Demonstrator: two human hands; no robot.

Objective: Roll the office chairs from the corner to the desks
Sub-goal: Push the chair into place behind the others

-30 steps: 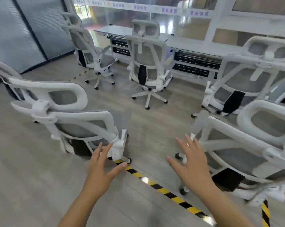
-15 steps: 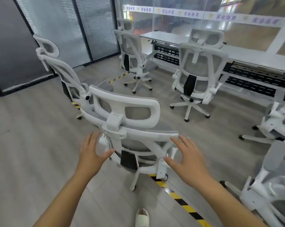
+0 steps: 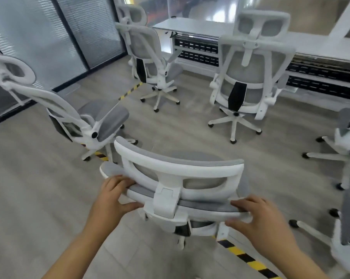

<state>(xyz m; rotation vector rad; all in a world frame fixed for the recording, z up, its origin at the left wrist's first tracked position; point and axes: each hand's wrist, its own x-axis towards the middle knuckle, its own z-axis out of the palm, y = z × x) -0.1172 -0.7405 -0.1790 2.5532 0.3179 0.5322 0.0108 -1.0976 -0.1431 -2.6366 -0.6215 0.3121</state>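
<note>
A white office chair (image 3: 176, 168) with grey mesh stands right in front of me, its back toward me. My left hand (image 3: 111, 196) grips the left end of the top of its backrest, fingers curled over the edge. My right hand (image 3: 260, 216) grips the right end the same way. Another chair (image 3: 77, 121) stands at the left, turned sideways. Two chairs (image 3: 150, 63) (image 3: 248, 77) stand at the white desks (image 3: 192, 29) along the far wall.
Parts of two more chairs (image 3: 349, 133) (image 3: 349, 234) crowd the right edge. Yellow-black floor tape (image 3: 248, 258) runs under the near chair toward the lower right. Glass partitions with blinds (image 3: 49, 37) close the left side. Bare floor lies between the near chair and the desks.
The view has swung left and closed in on the near chair. Both hands, open and reaching before, have now closed on the top of its backrest.
</note>
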